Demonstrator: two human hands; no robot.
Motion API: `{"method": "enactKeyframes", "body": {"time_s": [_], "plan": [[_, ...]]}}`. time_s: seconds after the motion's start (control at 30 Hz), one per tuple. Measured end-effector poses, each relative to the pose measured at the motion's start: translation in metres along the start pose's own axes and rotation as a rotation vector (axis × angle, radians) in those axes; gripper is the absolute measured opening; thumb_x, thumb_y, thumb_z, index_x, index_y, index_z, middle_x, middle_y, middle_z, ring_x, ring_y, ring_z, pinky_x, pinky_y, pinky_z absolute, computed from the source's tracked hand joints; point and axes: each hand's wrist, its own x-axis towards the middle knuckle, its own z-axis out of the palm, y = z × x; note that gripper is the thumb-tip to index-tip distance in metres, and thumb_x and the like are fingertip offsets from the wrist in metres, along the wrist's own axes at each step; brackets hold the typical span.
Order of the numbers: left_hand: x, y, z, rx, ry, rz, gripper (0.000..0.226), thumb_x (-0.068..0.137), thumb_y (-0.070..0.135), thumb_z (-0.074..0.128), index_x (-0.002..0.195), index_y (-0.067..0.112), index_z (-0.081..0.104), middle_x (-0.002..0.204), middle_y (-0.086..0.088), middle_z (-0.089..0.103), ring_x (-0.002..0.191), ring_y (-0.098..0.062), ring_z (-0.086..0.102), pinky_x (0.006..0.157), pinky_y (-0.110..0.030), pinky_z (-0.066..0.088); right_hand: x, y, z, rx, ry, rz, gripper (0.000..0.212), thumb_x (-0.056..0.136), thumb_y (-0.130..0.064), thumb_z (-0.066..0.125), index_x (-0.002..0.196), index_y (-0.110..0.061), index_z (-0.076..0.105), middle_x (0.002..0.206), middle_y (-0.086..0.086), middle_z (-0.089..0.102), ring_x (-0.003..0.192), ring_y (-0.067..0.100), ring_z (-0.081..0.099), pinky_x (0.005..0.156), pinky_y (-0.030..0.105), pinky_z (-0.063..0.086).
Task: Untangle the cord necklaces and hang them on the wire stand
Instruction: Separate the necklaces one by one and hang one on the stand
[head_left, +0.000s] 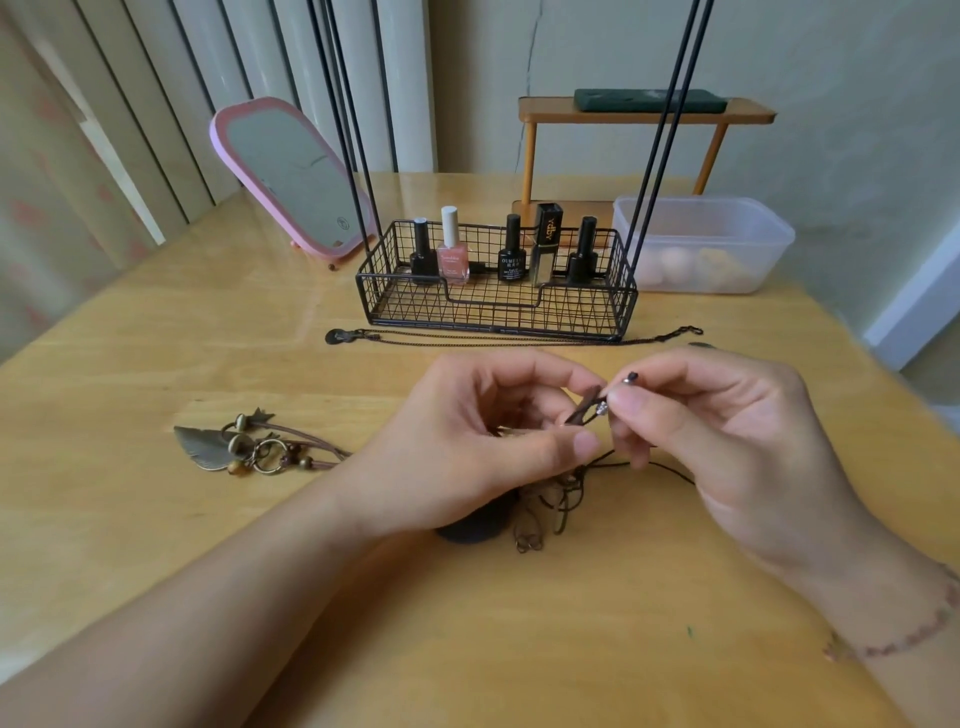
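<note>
A black wire stand (496, 291) is set in the middle of the yellow wooden bench (156, 364). Thin black rods go up from its basket, past the top of the picture. Five small bottles (453, 247) are stood in the back of the basket.

In front of the wire stand, both hands are held close together, just above the bench. A small brown end piece of a cord necklace (584, 408) is pinched in the grip of the left hand (467, 441), between thumb and fingers. A tiny silver bead on the same cord is pinched in the grip of the right hand (727, 431), with thumb and first finger curled onto it. The fingertips of the two hands are almost touching.

Under the hands, a messy pile of dark cords (561, 493) is lying on the bench. A dark round pendant (475, 525) is partly hidden under the left wrist.

To the left of the wire stand's front, and nearer to the person, a feather charm necklace (228, 447) with rings and beads is laid flat. Its brown cord runs under the left hand.

Right at the foot of the wire stand, a thin chain necklace (519, 338) is stretched out along the front.

Behind the wire stand on the left, a pink mirror (291, 176) is leaned back. Behind it on the right, a clear plastic box (701, 244) is seen, and a small wooden shelf (644, 111) stands further back.
</note>
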Motion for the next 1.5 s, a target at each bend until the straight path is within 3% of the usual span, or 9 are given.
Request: {"method": "enactKeyframes", "body": {"time_s": [0.23, 0.37, 0.5, 0.6, 0.93, 1.13, 1.3, 1.37, 1.5], "plan": [[-0.002, 0.002, -0.001, 0.078, -0.051, 0.035, 0.031, 0.083, -0.005, 0.067, 0.111, 0.008, 0.065, 0.086, 0.001, 0.072, 0.079, -0.006, 0.065, 0.075, -0.017, 0.049, 0.002, 0.001, -0.002, -0.042, 0.064, 0.057, 0.017, 0.077, -0.037, 0.066, 0.075, -0.021, 0.071, 0.064, -0.001, 0.063, 0.06, 0.017, 0.059, 0.052, 0.03, 0.048], [-0.002, 0.003, -0.006, -0.048, -0.033, 0.04, 0.044, 0.089, -0.006, 0.058, 0.129, 0.011, 0.055, 0.09, -0.007, 0.074, 0.087, -0.017, 0.067, 0.083, -0.027, 0.051, 0.003, 0.003, -0.003, -0.071, 0.125, 0.098, 0.021, 0.073, -0.04, 0.065, 0.072, -0.02, 0.069, 0.061, 0.002, 0.06, 0.058, 0.017, 0.057, 0.051, 0.027, 0.048], [0.0, 0.001, -0.007, -0.098, 0.025, 0.002, 0.023, 0.089, -0.003, 0.054, 0.11, 0.005, 0.061, 0.09, -0.016, 0.073, 0.089, -0.019, 0.071, 0.082, -0.028, 0.055, 0.004, 0.001, -0.003, -0.041, 0.136, 0.143, 0.011, 0.075, -0.032, 0.066, 0.069, -0.023, 0.069, 0.06, 0.003, 0.059, 0.059, 0.019, 0.057, 0.049, 0.028, 0.046], [0.003, -0.001, -0.008, -0.092, 0.137, -0.018, 0.004, 0.092, 0.006, 0.062, 0.095, 0.005, 0.064, 0.088, -0.013, 0.076, 0.083, -0.016, 0.071, 0.078, -0.024, 0.055, 0.006, -0.001, -0.006, -0.004, 0.177, 0.145, 0.02, 0.082, -0.021, 0.056, 0.067, -0.027, 0.068, 0.065, 0.003, 0.062, 0.065, 0.02, 0.058, 0.049, 0.03, 0.046], [0.007, 0.001, -0.02, -0.318, 0.266, -0.049, 0.012, 0.088, 0.009, 0.049, 0.091, 0.011, 0.06, 0.065, -0.005, 0.052, 0.06, -0.018, 0.047, 0.058, -0.028, 0.04, 0.007, -0.002, -0.008, 0.179, 0.213, 0.175, 0.024, 0.089, -0.018, 0.046, 0.069, -0.024, 0.059, 0.075, 0.014, 0.07, 0.075, 0.029, 0.068, 0.053, 0.032, 0.05], [0.003, 0.001, -0.012, 0.094, 0.182, -0.026, 0.004, 0.08, 0.015, 0.07, 0.076, 0.015, 0.069, 0.066, -0.01, 0.053, 0.059, -0.011, 0.046, 0.056, -0.015, 0.04, 0.006, -0.005, -0.004, 0.272, 0.137, 0.154, 0.02, 0.092, -0.017, 0.047, 0.077, -0.021, 0.06, 0.081, 0.02, 0.071, 0.072, 0.034, 0.067, 0.055, 0.034, 0.051], [0.0, 0.0, -0.009, 0.253, 0.082, 0.029, 0.011, 0.082, 0.022, 0.073, 0.078, 0.012, 0.074, 0.071, -0.019, 0.063, 0.062, -0.017, 0.052, 0.06, -0.023, 0.044, 0.005, -0.007, -0.003, 0.285, 0.087, 0.136, 0.015, 0.094, -0.022, 0.063, 0.079, -0.024, 0.063, 0.079, 0.019, 0.071, 0.072, 0.035, 0.069, 0.057, 0.034, 0.053], [0.001, 0.0, -0.01, 0.259, 0.081, 0.053, 0.011, 0.083, 0.023, 0.075, 0.077, 0.014, 0.075, 0.078, -0.006, 0.067, 0.071, -0.017, 0.058, 0.067, -0.027, 0.047, 0.005, -0.007, -0.004, 0.297, 0.087, 0.133, 0.007, 0.086, -0.027, 0.067, 0.081, -0.024, 0.064, 0.079, 0.02, 0.071, 0.072, 0.035, 0.069, 0.058, 0.035, 0.053], [0.003, -0.005, -0.012, 0.195, 0.122, 0.022, 0.016, 0.079, 0.035, 0.07, 0.081, 0.02, 0.077, 0.093, 0.009, 0.069, 0.092, -0.013, 0.063, 0.083, -0.043, 0.048, 0.0, -0.006, -0.006, 0.231, 0.051, -0.019, 0.019, 0.082, -0.042, 0.07, 0.088, -0.025, 0.068, 0.079, 0.012, 0.072, 0.071, 0.034, 0.067, 0.06, 0.037, 0.054]]}}
